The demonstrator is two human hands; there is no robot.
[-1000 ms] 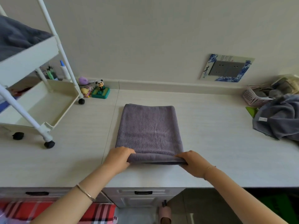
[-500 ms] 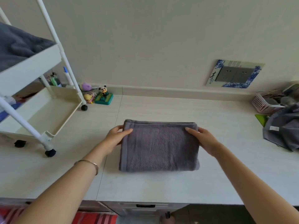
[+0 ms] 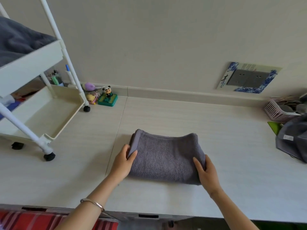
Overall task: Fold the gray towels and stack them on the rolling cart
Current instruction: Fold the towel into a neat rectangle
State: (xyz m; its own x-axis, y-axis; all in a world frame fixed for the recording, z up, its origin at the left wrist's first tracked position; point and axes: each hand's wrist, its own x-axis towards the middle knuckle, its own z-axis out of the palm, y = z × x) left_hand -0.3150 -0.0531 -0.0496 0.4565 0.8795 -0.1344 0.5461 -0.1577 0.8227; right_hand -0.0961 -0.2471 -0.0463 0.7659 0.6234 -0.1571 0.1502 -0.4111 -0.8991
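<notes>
left hand (image 3: pixel 123 161) and right hand (image 3: pixel 205 171) grip the folded gray towel (image 3: pixel 166 156) on the worktop (image 3: pixel 166 117), fingers (image 3: pixel 125 149) curled round each end (left layers gape), so squeeze inward and lift level toward the rolling cart (image 3: pixel 33 63).

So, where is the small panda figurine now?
Head view: the small panda figurine stands back left by the wall, beside the white rolling cart.

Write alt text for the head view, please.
Both hands grip a folded gray towel on the white table, the left hand at its left end and the right hand at its right end. A white rolling cart stands to the left with gray cloth on its upper shelf; more gray towels lie heaped at far right.
</notes>
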